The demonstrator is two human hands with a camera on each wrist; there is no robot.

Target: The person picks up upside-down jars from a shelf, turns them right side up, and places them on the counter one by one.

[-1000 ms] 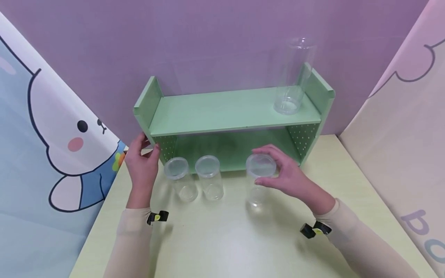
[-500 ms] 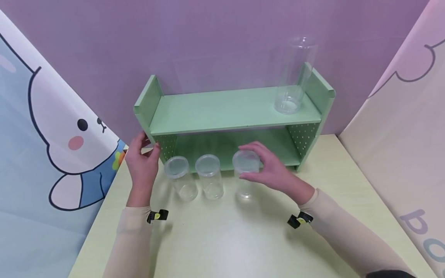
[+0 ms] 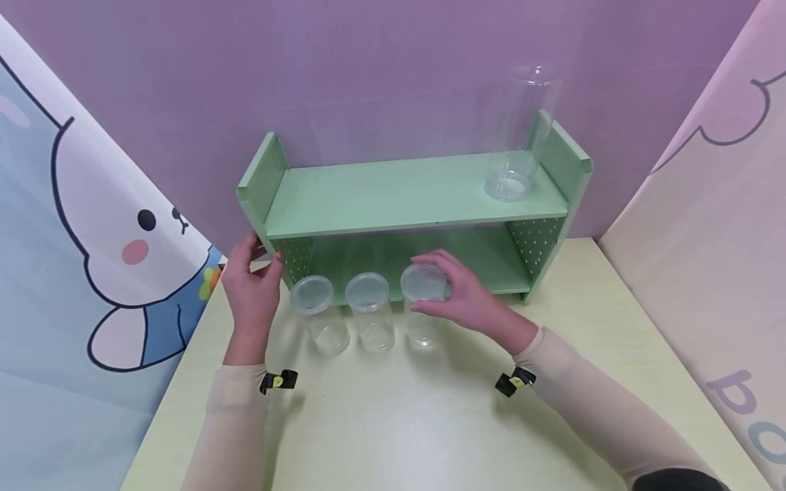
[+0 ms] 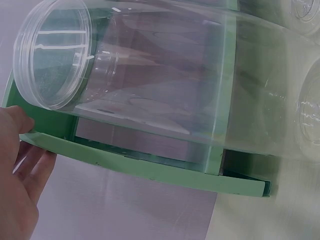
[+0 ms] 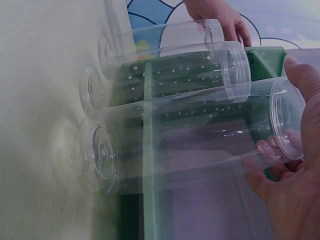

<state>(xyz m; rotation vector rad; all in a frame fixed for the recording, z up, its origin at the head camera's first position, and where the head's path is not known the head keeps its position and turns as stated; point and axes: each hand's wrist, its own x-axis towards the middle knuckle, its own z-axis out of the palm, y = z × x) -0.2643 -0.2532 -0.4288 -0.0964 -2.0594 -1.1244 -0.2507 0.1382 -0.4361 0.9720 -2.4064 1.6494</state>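
Note:
My right hand (image 3: 469,300) holds a clear lidded jar (image 3: 422,324) near its top, thumb in front and fingers behind. In the right wrist view that jar (image 5: 200,135) stands upright beside two similar ones, its base at the table. The middle jar (image 3: 374,327) and the left jar (image 3: 328,331) stand in a row in front of the green shelf (image 3: 405,194). My left hand (image 3: 250,293) grips the shelf's left side panel; in the left wrist view the thumb and fingers (image 4: 37,172) lie on either side of the panel's edge.
A tall clear container (image 3: 512,174) stands at the right end of the upper shelf board. Behind the shelf hangs a purple backdrop (image 3: 381,75), with printed cloths on both sides. The pale table (image 3: 393,423) stretches in front of the jars.
My right hand has moved left with its jar, bringing it close to the middle jar. The left hand, the shelf and the other two jars have stayed in place.

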